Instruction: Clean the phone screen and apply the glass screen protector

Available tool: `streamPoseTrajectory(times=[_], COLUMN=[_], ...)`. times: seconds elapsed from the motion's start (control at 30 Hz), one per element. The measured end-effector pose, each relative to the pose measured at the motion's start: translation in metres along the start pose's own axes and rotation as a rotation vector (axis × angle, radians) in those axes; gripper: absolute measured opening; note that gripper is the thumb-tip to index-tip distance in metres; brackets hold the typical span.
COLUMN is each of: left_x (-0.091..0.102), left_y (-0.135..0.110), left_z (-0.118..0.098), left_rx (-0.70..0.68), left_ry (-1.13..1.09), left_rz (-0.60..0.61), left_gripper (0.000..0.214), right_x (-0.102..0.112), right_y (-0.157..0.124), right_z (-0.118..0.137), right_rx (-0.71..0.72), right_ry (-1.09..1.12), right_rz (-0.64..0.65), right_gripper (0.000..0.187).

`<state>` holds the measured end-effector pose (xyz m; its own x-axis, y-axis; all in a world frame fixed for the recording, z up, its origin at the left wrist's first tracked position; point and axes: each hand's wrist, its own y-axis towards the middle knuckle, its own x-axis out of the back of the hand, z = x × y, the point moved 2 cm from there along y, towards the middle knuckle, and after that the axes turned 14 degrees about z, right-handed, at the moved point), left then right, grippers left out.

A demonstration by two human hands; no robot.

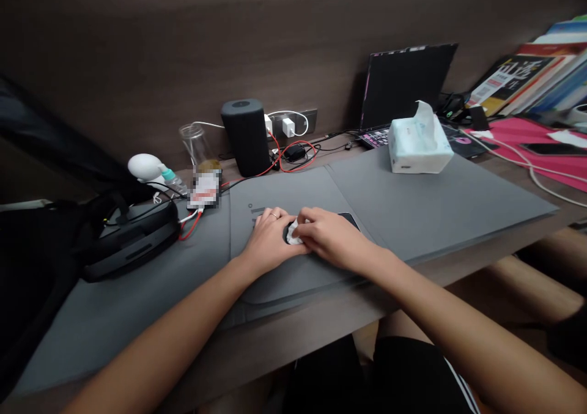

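Both hands meet on the grey desk mat (435, 212) near its middle. My right hand (332, 236) is closed on a crumpled white tissue (295, 233) and presses it against a small black object (288, 233), mostly hidden. My left hand (270, 238) rests beside that object with fingers curled, touching it; a ring shows on one finger. A dark flat phone (349, 219) peeks out just behind my right hand.
A tissue box (417, 142) stands at the back right, before a laptop (403, 96). A black cylinder speaker (245, 136), a glass (195, 145), chargers and red cables (293, 154) line the wall. A black bag (114, 236) fills the left; books (532, 74) lie far right.
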<state>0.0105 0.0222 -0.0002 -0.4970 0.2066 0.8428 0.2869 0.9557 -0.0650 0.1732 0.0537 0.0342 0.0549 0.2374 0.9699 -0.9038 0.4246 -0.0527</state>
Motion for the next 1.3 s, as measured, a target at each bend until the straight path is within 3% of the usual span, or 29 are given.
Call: streamPoseTrajectory(times=[0.17, 0.4, 0.67, 1.03, 1.2, 1.3], left_x=[0.001, 0.001, 0.002, 0.003, 0.004, 0.004], left_y=[-0.001, -0.002, -0.002, 0.000, 0.000, 0.000], left_z=[0.000, 0.000, 0.000, 0.001, 0.001, 0.001], left_rx=[-0.005, 0.007, 0.000, -0.006, -0.014, -0.004], left_ry=[-0.012, 0.003, -0.011, -0.018, -0.018, -0.020], left_rz=[0.000, -0.013, -0.027, -0.039, -0.041, -0.038], left_gripper=[0.056, 0.059, 0.058, 0.064, 0.065, 0.064], right_x=[0.000, 0.009, 0.006, -0.002, -0.005, -0.002], right_y=[0.000, -0.040, -0.075, -0.085, -0.089, -0.091], right_z=[-0.007, -0.038, -0.071, -0.084, -0.082, -0.082], right_rx=[-0.046, -0.171, -0.251, -0.281, -0.300, -0.242], right_ry=[-0.010, 0.050, 0.075, 0.104, 0.120, 0.159], right_rz=[0.026, 0.026, -0.077, -0.200, -0.154, -0.143], right_gripper=[0.018, 0.022, 0.028, 0.033, 0.039, 0.036])
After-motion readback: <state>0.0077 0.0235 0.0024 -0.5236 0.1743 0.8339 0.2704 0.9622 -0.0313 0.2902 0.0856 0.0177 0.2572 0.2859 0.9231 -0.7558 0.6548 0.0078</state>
